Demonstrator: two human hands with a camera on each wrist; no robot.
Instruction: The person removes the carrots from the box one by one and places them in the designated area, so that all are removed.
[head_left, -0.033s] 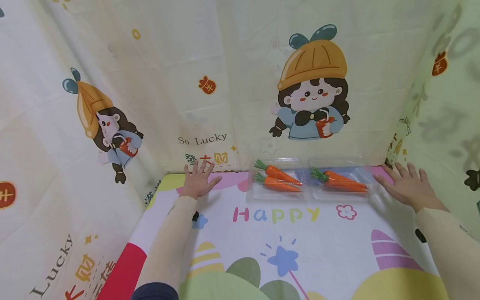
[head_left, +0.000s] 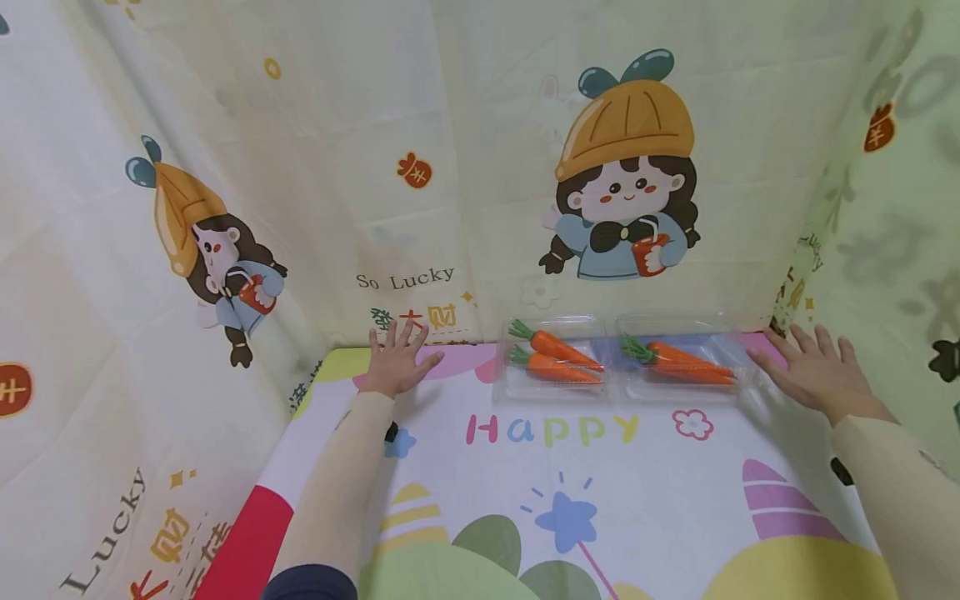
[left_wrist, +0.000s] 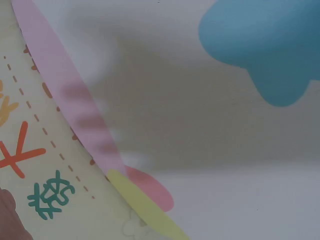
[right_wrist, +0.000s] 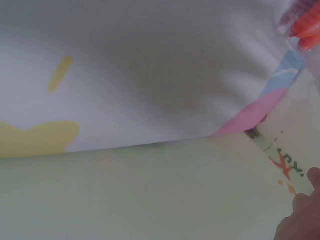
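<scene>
My left hand [head_left: 395, 367] is over the back left part of the table, fingers straight and spread, holding nothing. At the back right my right hand [head_left: 821, 377] is likewise spread, its thumb near the right-hand box. Two clear plastic boxes stand side by side at the table's back edge. In the left box [head_left: 517, 388] lie two orange carrots [head_left: 558, 367] with green tops. The right box [head_left: 637, 388] also holds carrots [head_left: 686, 367], lying close together. Fingertips of the left hand [left_wrist: 10, 220] and of the right hand [right_wrist: 302, 215] show at the corners of the wrist views.
A printed cloth [head_left: 510, 471] with the word Happy covers the table. Patterned curtains [head_left: 495, 167] hang behind it and along both sides, close to the hands. The shadow of each hand falls on the cloth.
</scene>
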